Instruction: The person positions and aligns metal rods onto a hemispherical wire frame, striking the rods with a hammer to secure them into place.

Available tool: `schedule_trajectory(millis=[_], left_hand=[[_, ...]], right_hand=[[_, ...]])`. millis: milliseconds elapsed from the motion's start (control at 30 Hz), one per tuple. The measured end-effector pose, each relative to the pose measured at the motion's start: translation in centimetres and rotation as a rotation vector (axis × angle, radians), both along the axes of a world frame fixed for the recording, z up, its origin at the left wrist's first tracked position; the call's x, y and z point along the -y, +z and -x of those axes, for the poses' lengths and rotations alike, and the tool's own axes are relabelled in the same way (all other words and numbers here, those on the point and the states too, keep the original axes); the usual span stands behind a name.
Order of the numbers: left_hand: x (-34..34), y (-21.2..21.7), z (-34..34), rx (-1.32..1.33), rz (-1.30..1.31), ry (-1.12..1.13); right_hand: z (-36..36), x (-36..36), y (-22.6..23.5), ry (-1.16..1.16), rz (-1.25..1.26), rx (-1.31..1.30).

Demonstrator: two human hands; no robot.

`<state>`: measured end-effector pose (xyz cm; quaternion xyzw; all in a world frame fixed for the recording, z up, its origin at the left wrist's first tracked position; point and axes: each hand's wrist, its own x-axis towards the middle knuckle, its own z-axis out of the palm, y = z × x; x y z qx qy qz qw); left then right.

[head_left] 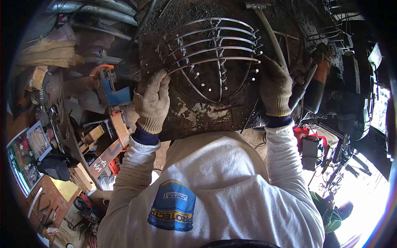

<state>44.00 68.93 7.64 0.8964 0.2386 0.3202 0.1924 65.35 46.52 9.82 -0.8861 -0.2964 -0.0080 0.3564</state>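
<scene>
A curved grille of bent metal rods [218, 62] lies on the dark, worn metal bench top [194, 118] before me. Several rods cross a U-shaped frame, and bright rod ends stand up around it. My left hand [153, 99], in a knitted work glove, pinches the left end of the nearest cross rod [219, 59]. To the right of the grille, my gloved right hand [276, 89] is closed round the lower end of a hammer's handle [271, 35]. The hammer's head points away, toward the far edge of the view. Shadow partly hides the right fingers.
An orange and black angle grinder [318, 84] lies right of my right hand. Left of the bench are a blue and orange clamp-like tool [112, 87] and wood pieces. Metal pipes [99, 12] run at the far left. A person in green [331, 213] is at the lower right.
</scene>
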Motion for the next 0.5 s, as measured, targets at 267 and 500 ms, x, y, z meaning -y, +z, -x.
schedule_trajectory(millis=[267,500], left_hand=[[0.0,0.0,0.1,0.008,0.021,-0.033],[-0.4,-0.5,0.3,-0.015,-0.079,-0.055]], right_hand=[[-0.5,-0.5,-0.6,-0.031,-0.065,-0.096],[-0.7,-0.3,-1.2,-0.043,-0.099,-0.121]])
